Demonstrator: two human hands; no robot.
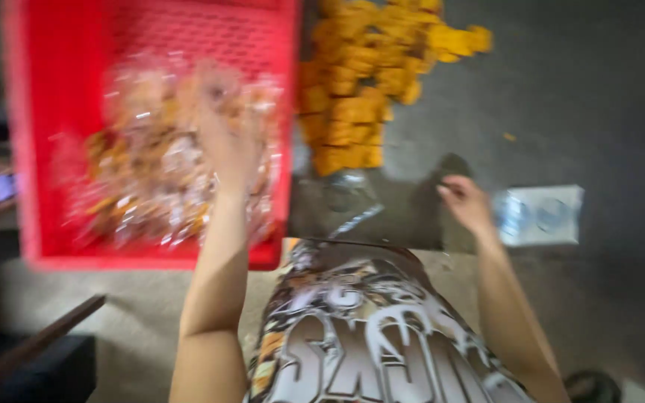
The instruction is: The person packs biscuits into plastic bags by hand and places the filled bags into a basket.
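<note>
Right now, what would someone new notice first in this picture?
The red crate at upper left grabs the eye, full of clear wrapped packets with the left hand reaching in. Just right of it lies a heap of orange pieces on the dark surface, and the right hand hovers near a pale block.

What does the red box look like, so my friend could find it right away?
Look at the grey floor in front of the person. Left of the heap of orange-yellow pieces sits the red plastic crate, with a gridded bottom and clear-wrapped packets inside. It is the only red thing, and the left hand reaches into it.
</note>
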